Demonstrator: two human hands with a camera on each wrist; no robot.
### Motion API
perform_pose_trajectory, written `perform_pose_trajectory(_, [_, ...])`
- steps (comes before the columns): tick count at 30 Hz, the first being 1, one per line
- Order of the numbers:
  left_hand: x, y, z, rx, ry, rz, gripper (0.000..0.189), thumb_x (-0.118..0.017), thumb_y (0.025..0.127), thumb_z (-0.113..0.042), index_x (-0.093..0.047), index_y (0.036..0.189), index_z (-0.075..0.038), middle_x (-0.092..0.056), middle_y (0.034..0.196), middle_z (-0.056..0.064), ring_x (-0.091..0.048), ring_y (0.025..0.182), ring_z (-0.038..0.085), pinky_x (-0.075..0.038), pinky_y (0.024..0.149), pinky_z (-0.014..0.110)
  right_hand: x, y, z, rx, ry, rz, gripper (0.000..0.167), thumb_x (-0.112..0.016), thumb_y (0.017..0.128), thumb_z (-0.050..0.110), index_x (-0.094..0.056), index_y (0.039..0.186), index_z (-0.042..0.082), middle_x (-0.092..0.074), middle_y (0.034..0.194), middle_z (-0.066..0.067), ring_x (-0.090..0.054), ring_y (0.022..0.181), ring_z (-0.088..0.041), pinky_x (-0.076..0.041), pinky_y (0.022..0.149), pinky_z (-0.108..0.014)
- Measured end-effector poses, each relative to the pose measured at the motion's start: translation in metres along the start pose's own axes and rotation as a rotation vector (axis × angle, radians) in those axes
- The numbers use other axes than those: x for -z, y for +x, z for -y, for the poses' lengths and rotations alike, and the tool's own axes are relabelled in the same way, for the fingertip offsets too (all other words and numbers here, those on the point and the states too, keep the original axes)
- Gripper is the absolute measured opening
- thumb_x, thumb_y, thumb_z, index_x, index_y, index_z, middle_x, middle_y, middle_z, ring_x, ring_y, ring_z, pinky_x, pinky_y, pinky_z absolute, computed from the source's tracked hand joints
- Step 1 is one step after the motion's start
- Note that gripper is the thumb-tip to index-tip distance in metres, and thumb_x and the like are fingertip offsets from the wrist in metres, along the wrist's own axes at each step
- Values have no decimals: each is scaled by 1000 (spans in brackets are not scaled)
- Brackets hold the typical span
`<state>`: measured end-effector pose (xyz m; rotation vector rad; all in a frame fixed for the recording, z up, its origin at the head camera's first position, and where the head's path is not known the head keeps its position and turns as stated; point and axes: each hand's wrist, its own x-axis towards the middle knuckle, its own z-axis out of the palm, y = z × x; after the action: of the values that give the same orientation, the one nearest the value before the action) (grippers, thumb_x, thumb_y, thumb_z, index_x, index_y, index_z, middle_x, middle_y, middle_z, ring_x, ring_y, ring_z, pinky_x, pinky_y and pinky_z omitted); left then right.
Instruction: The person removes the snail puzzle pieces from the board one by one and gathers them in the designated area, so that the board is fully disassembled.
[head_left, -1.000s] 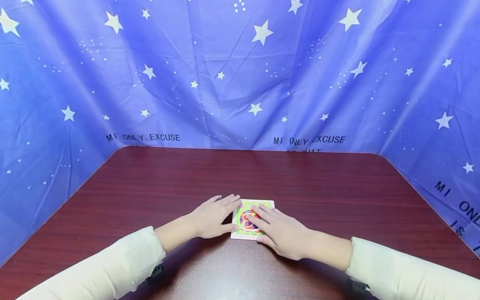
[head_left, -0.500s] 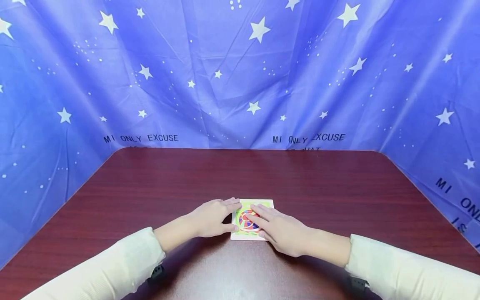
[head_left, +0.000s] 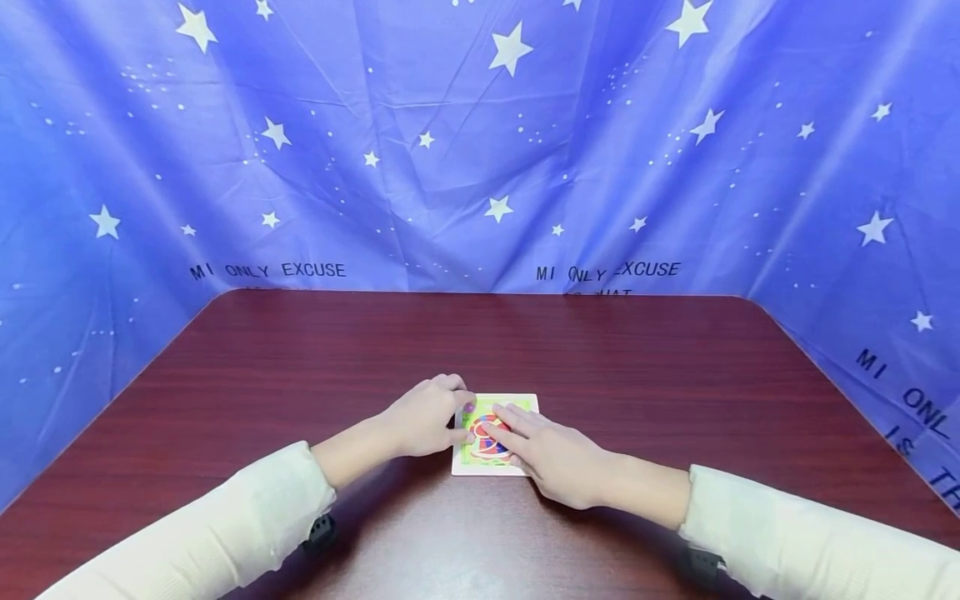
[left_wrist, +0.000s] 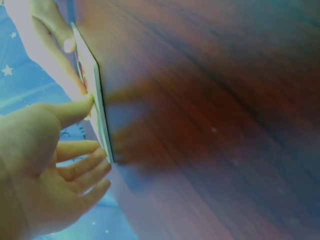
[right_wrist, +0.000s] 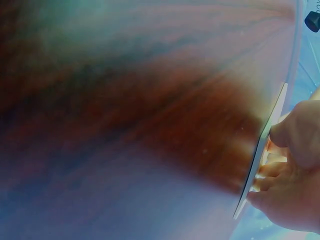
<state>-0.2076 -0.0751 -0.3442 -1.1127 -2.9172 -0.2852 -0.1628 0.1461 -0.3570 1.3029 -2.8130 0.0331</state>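
A small square picture board (head_left: 480,470) with a white border lies flat on the dark red table, in the middle of the head view. Its green and yellow face carries a red and blue figure. My left hand (head_left: 426,417) is at the board's left side, arched, with thumb and index fingertips apart on its face; a small purple spot shows by the index tip. In the left wrist view that thumb meets the board near its edge. Across the board's right part rests my right hand (head_left: 562,458), fingers extended over the figure and hiding part of it.
Wood-grained table (head_left: 300,350) surrounds the board on all sides. Behind and beside it hangs a blue curtain (head_left: 420,208) with white stars and black lettering. Both forearms in pale sleeves (head_left: 247,517) reach in from the front corners.
My left hand has arched, its fingers bending more, and a purple spot now shows near the index finger. My right hand stays on the board. The head view has shifted slightly.
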Motion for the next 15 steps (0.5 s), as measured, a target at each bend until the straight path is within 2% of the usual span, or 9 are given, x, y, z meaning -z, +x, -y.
perform_pose_trajectory(4, [1,0,0,27,12,0,39,-76,80,-30,-70,109,-5,-64,108,7,-59,100,24,-50,88,41,-1,2,0,-1,14,-5,47,-51,98,18,-44,144,10,-44,149,-15,-45,137,-29,-48,103,-38])
perform_pose_trajectory(9, [6,0,2,33,-12,25,50,-77,79,-34,-67,115,-2,-63,110,8,-59,101,25,-49,90,43,1,2,-3,-15,62,-8,47,-51,98,18,-44,144,12,-46,148,-14,-45,137,-28,-47,104,-39])
perform_pose_trajectory(15, [6,-1,3,16,8,41,59,-76,78,-40,-65,120,0,-62,110,8,-60,101,24,-49,87,42,3,0,-4,-20,77,6,47,-52,98,18,-45,144,11,-44,149,-14,-44,137,-28,-46,104,-39])
